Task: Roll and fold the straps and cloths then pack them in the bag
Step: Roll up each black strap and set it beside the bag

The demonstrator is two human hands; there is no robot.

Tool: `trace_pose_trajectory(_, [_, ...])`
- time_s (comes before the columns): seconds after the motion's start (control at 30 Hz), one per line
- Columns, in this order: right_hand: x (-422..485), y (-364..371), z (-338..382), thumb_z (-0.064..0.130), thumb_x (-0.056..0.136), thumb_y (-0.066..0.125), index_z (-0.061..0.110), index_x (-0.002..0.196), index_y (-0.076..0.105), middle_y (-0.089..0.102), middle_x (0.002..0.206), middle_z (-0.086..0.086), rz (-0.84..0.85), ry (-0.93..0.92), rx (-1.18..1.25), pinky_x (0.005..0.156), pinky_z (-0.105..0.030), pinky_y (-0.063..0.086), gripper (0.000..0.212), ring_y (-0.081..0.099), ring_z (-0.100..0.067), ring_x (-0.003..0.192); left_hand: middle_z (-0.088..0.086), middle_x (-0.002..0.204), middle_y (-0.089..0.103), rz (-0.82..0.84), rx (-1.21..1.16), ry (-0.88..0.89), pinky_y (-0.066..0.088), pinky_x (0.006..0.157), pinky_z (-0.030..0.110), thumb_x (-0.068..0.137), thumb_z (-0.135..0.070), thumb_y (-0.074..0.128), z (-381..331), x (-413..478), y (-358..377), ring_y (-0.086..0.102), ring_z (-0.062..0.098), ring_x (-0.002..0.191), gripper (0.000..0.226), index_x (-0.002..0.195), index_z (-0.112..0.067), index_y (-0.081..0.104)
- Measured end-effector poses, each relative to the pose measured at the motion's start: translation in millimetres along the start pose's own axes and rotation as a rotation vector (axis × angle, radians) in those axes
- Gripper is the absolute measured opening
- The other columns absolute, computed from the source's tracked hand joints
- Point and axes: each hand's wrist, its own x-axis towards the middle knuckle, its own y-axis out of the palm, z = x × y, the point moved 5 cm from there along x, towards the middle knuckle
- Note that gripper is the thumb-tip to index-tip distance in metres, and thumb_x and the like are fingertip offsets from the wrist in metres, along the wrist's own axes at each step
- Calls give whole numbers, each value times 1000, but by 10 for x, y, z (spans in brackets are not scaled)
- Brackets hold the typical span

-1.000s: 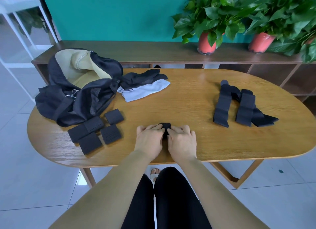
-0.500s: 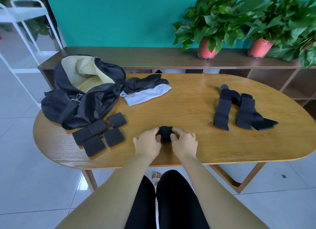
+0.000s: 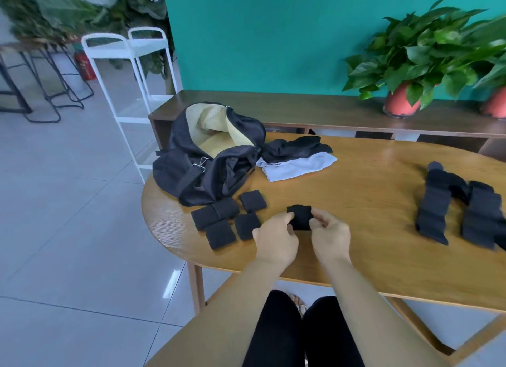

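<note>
Bag (image 3: 208, 161): black, yellow lining, mouth open, slumped, left of centre.
Rolled strap (image 3: 299, 217): small black bundle, mid-frame, pinched between left hand (image 3: 275, 236) and right hand (image 3: 330, 235).
Folded pieces (image 3: 228, 220): five flat black squares clustered just below the bag.
Loose straps (image 3: 435, 205): long, black, unrolled, right edge.
Cloths (image 3: 298, 158): black over pale grey, touching the bag's right side.

Open table (image 3: 369, 202) stretch between rolled straps (image 3: 220, 231) and loose straps (image 3: 434, 213)
</note>
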Motion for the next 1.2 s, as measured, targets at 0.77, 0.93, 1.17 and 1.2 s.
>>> trace_pose_trajectory(0.77, [-161, 1419, 621, 4, 93, 46, 14, 126, 60, 61, 128, 0, 322, -198, -88, 101, -32, 44, 38, 56, -15, 117, -1, 129, 60, -396, 165, -83, 24, 85, 34, 92, -6, 41, 942, 71, -956, 54, 15, 116, 39, 122, -18, 63])
trace_pose_trajectory(0.93, [-254, 1700, 655, 7, 95, 42, 17, 130, 57, 59, 131, -3, 418, -280, -222, 97, -39, 47, 39, 55, -21, 116, -4, 137, 54, -349, 231, -205, 17, 89, 32, 93, -6, 40, 1195, 51, -1027, 49, 14, 122, 43, 131, -20, 56])
trace_pose_trajectory(1.17, [-288, 1849, 630, 5, 93, 41, 22, 130, 57, 54, 136, 3, 477, -418, -483, 102, -39, 42, 44, 47, -28, 124, -1, 133, 50, -268, 363, -243, 28, 93, 40, 88, -8, 41, 1274, 39, -983, 44, 20, 118, 36, 117, -23, 56])
trace_pose_trajectory(1.2, [-282, 1837, 643, 4, 93, 41, 21, 129, 58, 55, 135, 3, 476, -433, -498, 101, -40, 42, 44, 47, -29, 123, 0, 147, 38, -256, 391, -250, 26, 98, 41, 89, -9, 42, 1252, 49, -990, 36, 20, 129, 45, 130, -26, 51])
